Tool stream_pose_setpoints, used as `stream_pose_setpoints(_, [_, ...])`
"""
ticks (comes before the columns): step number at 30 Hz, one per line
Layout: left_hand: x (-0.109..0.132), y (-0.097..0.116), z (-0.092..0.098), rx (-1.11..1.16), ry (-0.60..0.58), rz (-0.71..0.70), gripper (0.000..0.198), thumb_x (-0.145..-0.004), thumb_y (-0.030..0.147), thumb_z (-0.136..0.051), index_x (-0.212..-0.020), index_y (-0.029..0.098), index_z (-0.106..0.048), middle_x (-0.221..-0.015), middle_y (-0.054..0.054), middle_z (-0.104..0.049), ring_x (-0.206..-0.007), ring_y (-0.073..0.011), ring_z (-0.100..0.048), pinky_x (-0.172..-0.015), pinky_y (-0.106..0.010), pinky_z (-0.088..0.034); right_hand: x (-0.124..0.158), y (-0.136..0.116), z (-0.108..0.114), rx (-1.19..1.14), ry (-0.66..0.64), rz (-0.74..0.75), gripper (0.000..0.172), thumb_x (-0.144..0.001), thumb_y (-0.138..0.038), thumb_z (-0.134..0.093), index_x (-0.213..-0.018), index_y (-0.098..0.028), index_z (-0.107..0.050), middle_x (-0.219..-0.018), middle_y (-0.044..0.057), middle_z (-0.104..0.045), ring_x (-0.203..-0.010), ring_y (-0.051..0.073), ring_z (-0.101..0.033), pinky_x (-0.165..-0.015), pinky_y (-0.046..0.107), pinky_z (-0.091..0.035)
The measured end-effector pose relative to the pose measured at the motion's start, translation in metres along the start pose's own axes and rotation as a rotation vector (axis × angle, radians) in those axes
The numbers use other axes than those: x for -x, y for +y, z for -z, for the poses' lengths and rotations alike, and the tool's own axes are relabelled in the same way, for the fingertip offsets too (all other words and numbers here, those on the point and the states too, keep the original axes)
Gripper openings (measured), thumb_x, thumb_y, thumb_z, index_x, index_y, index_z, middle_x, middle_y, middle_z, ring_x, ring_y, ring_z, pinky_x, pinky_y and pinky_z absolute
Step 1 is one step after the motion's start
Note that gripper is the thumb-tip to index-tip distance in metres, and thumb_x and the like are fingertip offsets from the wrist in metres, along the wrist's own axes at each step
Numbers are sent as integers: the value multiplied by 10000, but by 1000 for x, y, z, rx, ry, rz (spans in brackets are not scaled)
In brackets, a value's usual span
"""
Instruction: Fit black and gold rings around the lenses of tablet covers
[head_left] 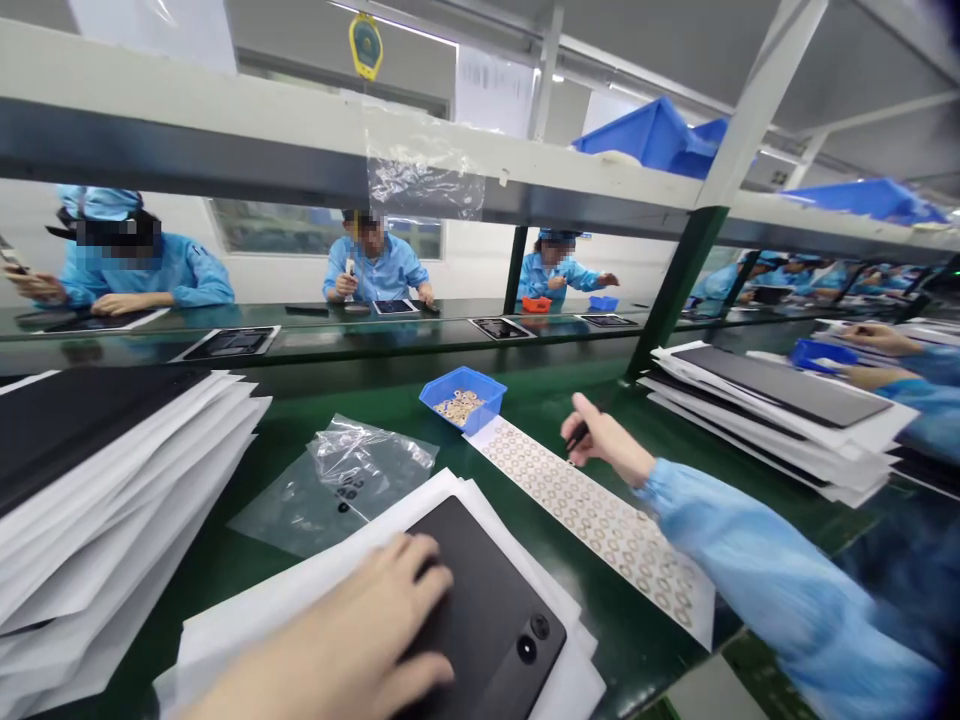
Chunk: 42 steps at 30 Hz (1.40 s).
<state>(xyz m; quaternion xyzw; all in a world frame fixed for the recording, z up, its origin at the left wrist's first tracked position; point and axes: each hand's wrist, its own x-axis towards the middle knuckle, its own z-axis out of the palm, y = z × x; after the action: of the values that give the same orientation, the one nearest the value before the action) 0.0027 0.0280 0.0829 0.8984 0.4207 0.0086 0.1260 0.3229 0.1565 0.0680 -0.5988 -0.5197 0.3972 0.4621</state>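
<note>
In the head view a dark grey tablet back cover (480, 570), with two round camera openings at its lower right, lies on a stack of white sheets (247, 620). My left hand (375, 610) rests on its left edge, fingers spread. To the right, my right hand (604, 437) hovers over a long white sheet of ring-shaped stickers (592, 500). Its fingers are closed round a slim black tool (577, 436), whose kind I cannot make out. A blue bin (491, 398) of small tan rings touches the sheet's far end.
A clear plastic bag (292, 500) with small black pieces lies left of centre. Stacks of covers and paper stand at the left (150, 500) and right (772, 420). A green post (675, 290) carries the overhead shelf (262, 150). Co-workers in blue sit across the line and at right.
</note>
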Motion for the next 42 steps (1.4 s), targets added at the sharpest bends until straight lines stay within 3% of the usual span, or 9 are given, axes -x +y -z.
stream_pose_setpoints(3, [-12,21,-12,23,-33,-141,430,-800,296,-617,-1210,177,-565,-1352,-176,-464,-1248,-352,-417,-963,-479,-429,-39,-1,-35,-131,-48,-39,350,-837,-389,-609,-625,-115,-561,-495,59,-599,-471,145,-630,-496,223,-542])
stream_pose_setpoints(7, [-24,20,-31,67,33,-191,400,-849,324,-549,-1218,169,-554,-1342,-188,-468,-1249,-364,-398,-996,-529,-373,-77,22,-65,-166,7,4,224,-815,-242,-660,-669,-134,-528,-561,45,-632,-565,150,-673,-587,233,-579])
stream_pose_setpoints(16, [-34,0,-63,106,102,-246,445,-822,375,-537,-1232,206,-514,-1344,-151,-459,-1206,-367,-391,-993,-567,-334,-94,61,-77,-68,225,134,204,-826,-306,-618,-731,-216,-461,-616,29,-656,-555,186,-679,-559,278,-574])
stream_pose_setpoints(28, [-22,11,-37,98,72,-232,402,-877,278,-471,-1271,201,-490,-1346,-136,-457,-1223,-331,-394,-985,-517,-376,-90,46,-78,-75,192,70,239,-861,-266,-571,-656,-206,-464,-514,13,-603,-482,149,-624,-545,267,-556])
stream_pose_setpoints(32, [-22,6,-48,70,129,-268,382,-894,264,-445,-1269,204,-490,-1331,-126,-458,-1216,-319,-389,-984,-504,-379,-54,16,-60,-126,129,29,246,-871,-245,-573,-654,-176,-482,-521,-7,-593,-482,100,-606,-556,216,-549])
stream_pose_setpoints(34, [-24,4,-53,41,148,-281,376,-900,258,-435,-1267,205,-493,-1325,-121,-462,-1221,-318,-377,-985,-503,-376,-15,3,-45,-138,59,37,224,-844,-250,-611,-663,-160,-516,-541,-7,-611,-499,100,-620,-552,207,-547])
stream_pose_setpoints(36, [-27,6,-55,38,177,-284,361,-901,246,-422,-1248,195,-509,-1303,-121,-477,-1229,-313,-365,-987,-492,-380,36,-2,-35,-146,-145,115,217,-812,-283,-638,-675,-159,-525,-529,-9,-611,-461,108,-612,-490,209,-535])
stream_pose_setpoints(38, [-30,10,-55,86,177,-296,330,-901,236,-409,-1200,188,-541,-1270,-114,-500,-1228,-293,-376,-983,-449,-404,87,3,-34,-175,-286,33,238,-781,-360,-655,-712,-178,-518,-514,-20,-602,-407,127,-592,-383,218,-497])
stream_pose_setpoints(42, [-35,18,-54,181,121,-383,302,-911,205,-379,-1153,211,-559,-1258,-79,-520,-1223,-240,-415,-999,-379,-420,152,37,-52,-395,-139,-105,266,-805,-436,-607,-734,-204,-498,-532,-32,-596,-383,114,-574,-352,215,-486])
